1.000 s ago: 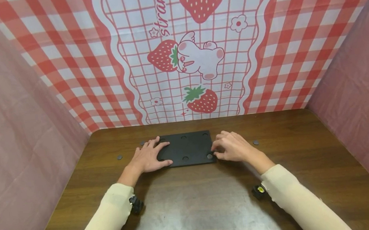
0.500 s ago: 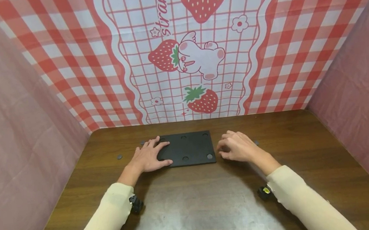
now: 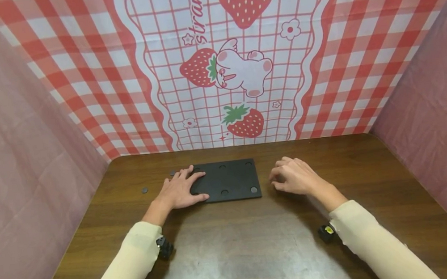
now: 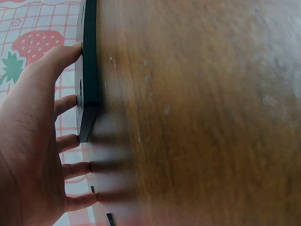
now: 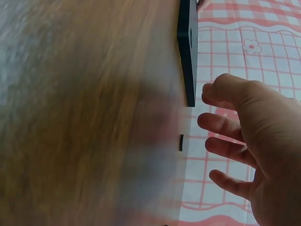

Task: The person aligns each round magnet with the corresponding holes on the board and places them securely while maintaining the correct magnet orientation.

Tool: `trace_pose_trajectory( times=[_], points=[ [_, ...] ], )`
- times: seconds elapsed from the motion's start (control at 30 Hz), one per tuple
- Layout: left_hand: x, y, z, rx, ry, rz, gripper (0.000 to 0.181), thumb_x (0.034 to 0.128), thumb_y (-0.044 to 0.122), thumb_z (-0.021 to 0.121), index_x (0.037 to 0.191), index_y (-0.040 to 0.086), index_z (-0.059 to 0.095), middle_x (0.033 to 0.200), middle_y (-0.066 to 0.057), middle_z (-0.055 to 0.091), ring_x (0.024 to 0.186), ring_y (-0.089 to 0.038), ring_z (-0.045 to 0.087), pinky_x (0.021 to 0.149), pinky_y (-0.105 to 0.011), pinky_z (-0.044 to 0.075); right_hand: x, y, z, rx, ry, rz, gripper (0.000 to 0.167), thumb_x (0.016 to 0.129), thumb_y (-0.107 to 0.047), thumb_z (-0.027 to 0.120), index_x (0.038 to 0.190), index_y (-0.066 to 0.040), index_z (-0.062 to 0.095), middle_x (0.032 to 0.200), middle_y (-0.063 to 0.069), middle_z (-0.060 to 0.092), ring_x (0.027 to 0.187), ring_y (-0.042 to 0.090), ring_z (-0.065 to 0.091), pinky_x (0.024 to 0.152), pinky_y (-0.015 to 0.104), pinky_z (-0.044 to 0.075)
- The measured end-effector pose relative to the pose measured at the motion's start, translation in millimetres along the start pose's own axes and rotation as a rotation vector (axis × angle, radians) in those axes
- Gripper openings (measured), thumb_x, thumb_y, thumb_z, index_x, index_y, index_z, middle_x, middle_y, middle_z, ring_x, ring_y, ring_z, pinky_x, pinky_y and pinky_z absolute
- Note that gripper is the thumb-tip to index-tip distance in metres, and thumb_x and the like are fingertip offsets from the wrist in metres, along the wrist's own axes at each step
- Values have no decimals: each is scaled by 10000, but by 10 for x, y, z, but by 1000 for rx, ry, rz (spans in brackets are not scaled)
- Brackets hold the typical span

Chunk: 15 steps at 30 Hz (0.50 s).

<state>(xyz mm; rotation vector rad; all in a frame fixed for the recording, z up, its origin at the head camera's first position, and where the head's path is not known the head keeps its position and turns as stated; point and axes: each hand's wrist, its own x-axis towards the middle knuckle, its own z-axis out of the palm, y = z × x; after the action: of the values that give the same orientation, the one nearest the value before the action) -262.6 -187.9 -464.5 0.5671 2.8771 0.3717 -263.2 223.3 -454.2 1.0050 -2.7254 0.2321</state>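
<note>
A black rectangular board (image 3: 231, 180) with round recesses lies flat at the back of the table; a grey disc (image 3: 254, 190) sits in its near right recess. My left hand (image 3: 180, 191) rests spread on the board's left end, thumb and some fingertips touching it, the others on the table in the left wrist view. To the right of the board, my right hand (image 3: 295, 177) hovers with loosely bent fingers, holding nothing visible. In the right wrist view a small dark disc (image 5: 181, 142) stands out between the board (image 5: 188, 56) and the right hand's lower fingers.
Left of the left hand lies a small dark disc (image 3: 145, 190), and another (image 3: 172, 173) is beside its fingertips. A checked cloth (image 3: 219, 90) hangs behind the wooden table (image 3: 234, 246), with pink curtains at both sides.
My right hand has let go of the disc at the near right recess and moved right, away from the board. It now hides the loose disc on the right. The left hand has not moved.
</note>
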Motion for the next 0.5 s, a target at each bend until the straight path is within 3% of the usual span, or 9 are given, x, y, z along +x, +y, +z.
trace_pose_trajectory(
  times=[0.5],
  points=[
    [-1,-3,-1,4,1,3,853,1029,688,662,1755,315,412,1891,-180,247,1699,-535,331,1264,-859,312,-107,124,-19,-35,17,24,94,894,-215,917,978,-219,876,972,-9,795,870,183,650,658,327,493]
  ],
)
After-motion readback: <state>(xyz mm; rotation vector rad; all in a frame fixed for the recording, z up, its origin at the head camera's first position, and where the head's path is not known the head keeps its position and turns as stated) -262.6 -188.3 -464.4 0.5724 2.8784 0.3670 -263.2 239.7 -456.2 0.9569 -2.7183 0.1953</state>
